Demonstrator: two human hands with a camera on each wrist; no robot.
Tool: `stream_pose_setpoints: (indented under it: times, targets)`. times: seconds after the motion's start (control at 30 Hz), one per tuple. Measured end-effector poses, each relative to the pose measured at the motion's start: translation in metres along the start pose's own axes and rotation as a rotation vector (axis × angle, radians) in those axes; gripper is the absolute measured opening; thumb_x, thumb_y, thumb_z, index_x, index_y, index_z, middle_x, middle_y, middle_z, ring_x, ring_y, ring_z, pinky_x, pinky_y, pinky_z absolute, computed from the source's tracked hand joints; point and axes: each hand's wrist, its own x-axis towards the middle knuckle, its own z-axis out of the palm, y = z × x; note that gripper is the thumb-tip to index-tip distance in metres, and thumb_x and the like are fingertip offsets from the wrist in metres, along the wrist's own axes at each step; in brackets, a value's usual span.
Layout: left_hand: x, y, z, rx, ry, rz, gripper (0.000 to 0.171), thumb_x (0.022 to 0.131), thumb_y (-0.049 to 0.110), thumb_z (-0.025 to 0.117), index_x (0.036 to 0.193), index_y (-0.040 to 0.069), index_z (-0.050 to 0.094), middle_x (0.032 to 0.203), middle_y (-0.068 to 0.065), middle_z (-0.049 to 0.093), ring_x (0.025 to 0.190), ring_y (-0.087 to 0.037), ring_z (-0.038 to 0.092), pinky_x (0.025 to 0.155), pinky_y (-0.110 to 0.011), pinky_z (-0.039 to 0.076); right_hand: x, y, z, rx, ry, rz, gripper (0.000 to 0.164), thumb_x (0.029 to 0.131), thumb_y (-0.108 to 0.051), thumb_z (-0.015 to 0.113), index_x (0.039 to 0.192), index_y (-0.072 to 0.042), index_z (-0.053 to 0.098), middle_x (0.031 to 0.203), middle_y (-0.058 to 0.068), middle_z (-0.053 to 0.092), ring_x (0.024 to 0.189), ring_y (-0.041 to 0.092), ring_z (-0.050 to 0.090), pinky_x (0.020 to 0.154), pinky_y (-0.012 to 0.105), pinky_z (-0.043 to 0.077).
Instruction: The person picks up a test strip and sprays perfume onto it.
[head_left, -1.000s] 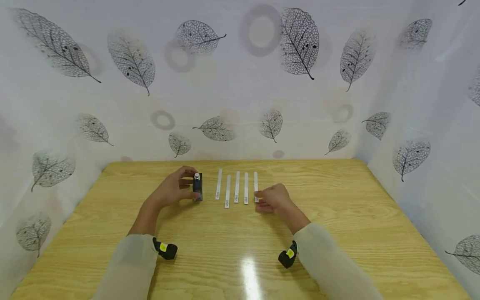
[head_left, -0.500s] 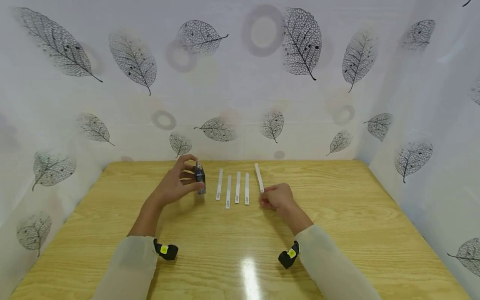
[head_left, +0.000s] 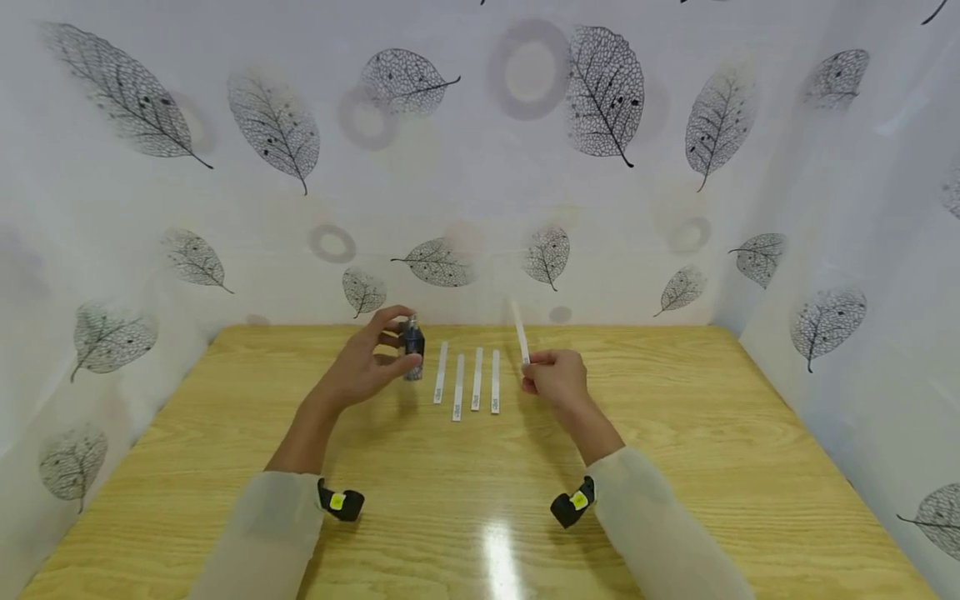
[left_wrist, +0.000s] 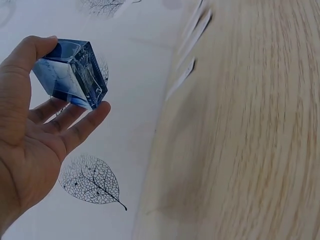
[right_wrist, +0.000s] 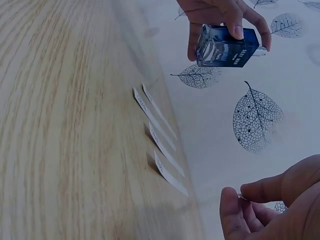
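A blue glass perfume bottle [head_left: 414, 345] is held off the table by my left hand [head_left: 362, 368]. My index finger rests on its spray top, the thumb and other fingers grip its sides. The left wrist view shows the bottle [left_wrist: 59, 76] tilted with its base toward the camera; white lettering on the bottle [right_wrist: 227, 49] shows in the right wrist view. My right hand [head_left: 561, 380] pinches the lower end of a white paper test strip [head_left: 521, 332], raised and pointing away from me. Between the hands, several printed white paper strips [head_left: 477, 379] lie in a row.
The wood-grain table [head_left: 465, 500] ends at a white leaf-patterned curtain [head_left: 480, 183] behind and on both sides. A black wrist camera [head_left: 343, 504] is strapped to my left sleeve and another camera [head_left: 573, 503] to the right one.
My left hand has lifted the perfume bottle from the table and moved it slightly right. My right hand has picked up the rightmost paper strip and raised it.
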Motion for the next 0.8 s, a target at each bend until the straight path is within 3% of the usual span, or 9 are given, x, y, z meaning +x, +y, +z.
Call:
stream_pose_setpoints:
  times: [0.23,0.33,0.5,0.6,0.8]
  targets:
    - [0.01,0.005,0.007,0.054,-0.003,0.031,0.066,0.097,0.021,0.073,0.152,0.027,0.037,0.131,-0.019,0.052,0.112,-0.034,0.061,0.085,-0.045,0.058,0.003,-0.012,0.014,0.002,0.023,-0.071,0.022,0.095,0.003,0.066,0.116,0.01,0.068,0.095,0.015,0.066,0.076,0.022,0.07,0.077,0.035,0.06]
    - [0.013,0.007,0.011,0.081,0.011,0.035,0.067,0.096,0.022,0.074,0.152,0.028,0.038,0.13,-0.018,0.053,0.111,-0.033,0.061,0.084,-0.044,0.059,0.003,-0.016,0.022,0.002,0.041,-0.104,0.021,0.094,0.003,0.067,0.114,0.009,0.069,0.09,0.013,0.066,0.072,0.021,0.069,0.077,0.037,0.06]
    - [0.017,0.009,0.016,0.094,0.04,0.037,0.066,0.095,0.022,0.076,0.15,0.033,0.041,0.128,-0.017,0.055,0.108,-0.033,0.062,0.08,-0.04,0.06,0.001,-0.018,0.032,-0.047,0.072,-0.196,0.019,0.092,0.002,0.068,0.11,0.006,0.07,0.085,0.011,0.066,0.078,0.035,0.073,0.077,0.041,0.061]
    - [0.019,0.01,0.02,0.094,0.048,0.043,0.067,0.094,0.021,0.076,0.15,0.032,0.042,0.127,-0.018,0.056,0.107,-0.036,0.062,0.078,-0.038,0.06,-0.001,-0.018,0.036,-0.088,0.081,-0.252,0.017,0.092,0.001,0.069,0.108,0.005,0.071,0.084,0.011,0.066,0.082,0.04,0.073,0.07,0.035,0.06]
    - [0.023,0.014,0.024,0.107,0.084,0.05,0.067,0.093,0.023,0.077,0.149,0.033,0.041,0.125,-0.017,0.053,0.104,-0.036,0.064,0.076,-0.038,0.06,-0.005,-0.014,0.041,-0.178,0.099,-0.344,0.014,0.091,-0.003,0.069,0.105,0.0,0.072,0.083,0.009,0.068,0.067,0.022,0.07,0.056,0.025,0.053]
